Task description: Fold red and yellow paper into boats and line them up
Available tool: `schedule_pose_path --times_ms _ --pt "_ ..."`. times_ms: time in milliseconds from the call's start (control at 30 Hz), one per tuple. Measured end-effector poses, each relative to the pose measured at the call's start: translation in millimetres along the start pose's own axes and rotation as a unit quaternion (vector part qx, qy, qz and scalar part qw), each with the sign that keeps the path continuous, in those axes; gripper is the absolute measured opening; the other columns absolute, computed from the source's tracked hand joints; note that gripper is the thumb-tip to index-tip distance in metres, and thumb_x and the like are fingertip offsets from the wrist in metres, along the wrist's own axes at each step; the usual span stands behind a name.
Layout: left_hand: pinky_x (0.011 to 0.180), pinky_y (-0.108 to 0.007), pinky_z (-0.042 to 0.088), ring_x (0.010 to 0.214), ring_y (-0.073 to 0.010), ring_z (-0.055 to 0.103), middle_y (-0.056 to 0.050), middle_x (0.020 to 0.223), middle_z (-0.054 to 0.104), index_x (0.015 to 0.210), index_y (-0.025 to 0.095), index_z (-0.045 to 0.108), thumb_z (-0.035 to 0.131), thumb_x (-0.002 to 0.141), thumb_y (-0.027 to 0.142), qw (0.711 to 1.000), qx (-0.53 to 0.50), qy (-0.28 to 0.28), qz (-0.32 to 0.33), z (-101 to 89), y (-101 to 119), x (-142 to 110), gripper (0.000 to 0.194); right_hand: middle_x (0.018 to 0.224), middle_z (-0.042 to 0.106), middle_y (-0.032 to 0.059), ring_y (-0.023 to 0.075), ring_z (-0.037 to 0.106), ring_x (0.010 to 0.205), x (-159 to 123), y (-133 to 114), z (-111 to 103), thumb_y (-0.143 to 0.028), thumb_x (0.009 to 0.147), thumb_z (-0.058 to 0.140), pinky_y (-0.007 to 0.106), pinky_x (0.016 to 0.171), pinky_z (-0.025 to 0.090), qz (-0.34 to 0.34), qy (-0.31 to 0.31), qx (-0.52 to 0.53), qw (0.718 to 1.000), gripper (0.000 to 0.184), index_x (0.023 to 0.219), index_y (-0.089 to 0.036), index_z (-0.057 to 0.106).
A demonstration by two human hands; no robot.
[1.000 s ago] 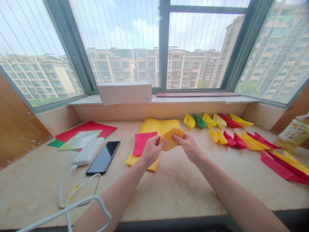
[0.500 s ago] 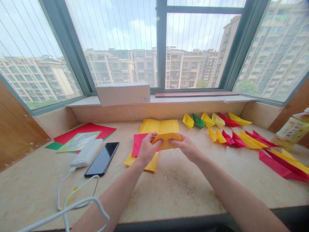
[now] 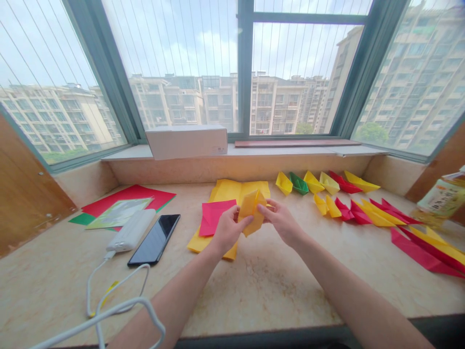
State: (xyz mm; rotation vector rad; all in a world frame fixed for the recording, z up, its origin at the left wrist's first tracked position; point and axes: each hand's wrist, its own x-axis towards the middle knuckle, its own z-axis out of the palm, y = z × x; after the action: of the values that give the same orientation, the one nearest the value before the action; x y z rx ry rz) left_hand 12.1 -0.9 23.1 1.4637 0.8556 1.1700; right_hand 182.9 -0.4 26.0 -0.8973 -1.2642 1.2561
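Above the middle of the counter, a folded piece of yellow paper (image 3: 250,213) is held up between both hands. My left hand (image 3: 231,227) pinches its left side, thumb across the near face. On the other side my right hand (image 3: 279,219) grips the right edge, with the fingers partly hidden behind the paper. Just left of them lies a pink paper sheet (image 3: 212,218) on top of a yellow folded sheet (image 3: 194,243). Behind the hands rests a creased yellow sheet (image 3: 236,188).
Several folded paper boats (image 3: 298,183) in yellow, green and red stand at the right, near a bottle (image 3: 445,196). At left lie a phone (image 3: 155,240), a white power bank (image 3: 132,230) with a white cable (image 3: 127,303), and red paper (image 3: 127,196). A white box (image 3: 187,143) sits on the sill.
The yellow paper has turned from lying wide and level to standing upright and angled between my hands. My left hand has shifted slightly right, uncovering more of the pink sheet.
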Motion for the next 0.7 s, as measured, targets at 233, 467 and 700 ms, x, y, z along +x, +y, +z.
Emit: schedule_pose_path --times_ms 233,467,700 --pt "0.098 -0.038 0.045 0.113 -0.0244 0.06 -0.009 0.116 0.066 0.132 0.025 0.051 0.066 0.082 0.036 0.973 0.156 0.106 0.131 -2.3 -6 -3 0.053 0.078 0.068 0.0028 0.0155 0.056 0.067 -2 8 6 -0.052 0.076 0.067 0.028 0.059 0.042 -0.044 -0.007 -0.089 0.995 0.034 0.083 -0.019 0.069" --pt "0.116 -0.045 0.024 0.139 -0.0275 0.036 -0.016 0.147 0.043 0.141 0.016 0.042 0.054 0.09 0.035 0.971 0.18 0.06 0.148 3.8 -17 -6 0.056 0.067 0.059 0.0016 0.0162 0.053 0.062 -5 13 20 -0.065 0.082 0.052 0.03 0.06 0.044 -0.087 -0.004 -0.107 0.99 0.047 0.072 -0.019 0.061" --pt "0.103 -0.038 0.043 0.114 -0.0261 0.06 -0.012 0.12 0.065 0.124 0.018 0.057 0.057 0.088 0.04 0.988 0.107 -0.013 0.109 14.8 -4 -13 0.042 0.08 0.067 0.0009 0.0204 0.064 0.079 -5 11 22 -0.056 0.074 0.068 0.033 0.074 0.049 -0.08 -0.031 -0.004 0.996 0.038 0.094 -0.025 0.06"
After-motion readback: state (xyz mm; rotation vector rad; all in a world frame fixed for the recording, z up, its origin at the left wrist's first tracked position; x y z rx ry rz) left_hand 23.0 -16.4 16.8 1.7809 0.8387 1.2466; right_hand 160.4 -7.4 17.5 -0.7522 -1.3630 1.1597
